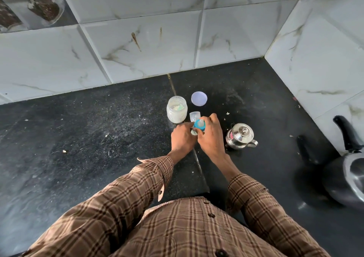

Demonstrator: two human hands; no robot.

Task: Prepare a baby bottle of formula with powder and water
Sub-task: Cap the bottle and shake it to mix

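A baby bottle [194, 132] stands upright on the dark counter, mostly hidden between my hands. My left hand [182, 138] grips its body from the left. My right hand [209, 136] curls its fingers round the blue teat ring [199, 125] on top of the bottle. Just behind stands the clear bottle cap [194, 116]. An open glass jar of white powder [176, 109], with a pale green scoop inside, stands to the back left. Its round white lid [199, 98] lies flat behind. A small steel kettle [240, 136], lid on, stands to the right.
A dark pan with a black handle [348, 170] sits at the counter's right edge by the tiled wall. Marble tiles rise behind and at right. Specks of powder dust the black counter [88, 130]. My plaid sleeves fill the foreground.
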